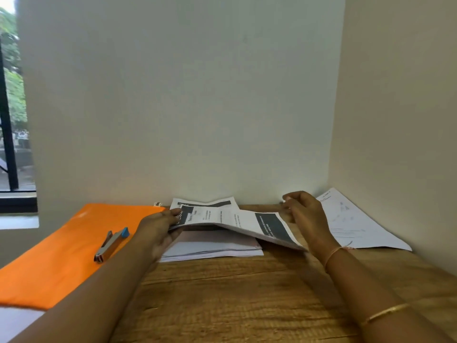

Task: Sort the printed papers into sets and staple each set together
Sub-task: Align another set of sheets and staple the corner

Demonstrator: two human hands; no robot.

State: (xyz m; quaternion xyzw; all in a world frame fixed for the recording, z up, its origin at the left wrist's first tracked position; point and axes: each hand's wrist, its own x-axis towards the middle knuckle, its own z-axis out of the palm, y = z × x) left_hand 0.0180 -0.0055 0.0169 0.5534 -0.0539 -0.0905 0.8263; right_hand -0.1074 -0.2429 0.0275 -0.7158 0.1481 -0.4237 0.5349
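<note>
Left hand [158, 229] grips, right hand [305, 215] pinches the sagging sheaf of black-banded printed papers [222, 215] (loose sheets may slide, mixing sets).

Left hand [158, 231] and right hand [306, 216], each on a bare forearm. The right wrist carries a thin pinkish-orange thread band [337, 251] with a small loose end at one side; farther up that forearm sits a slim gold bangle [385, 312] (plain, polished, catching the light).

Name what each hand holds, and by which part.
Left hand grips the lifted bundle of white printed sheets with dark bands at its left edge. Right hand sits at its far right corner; a pinch cannot be told.
</note>
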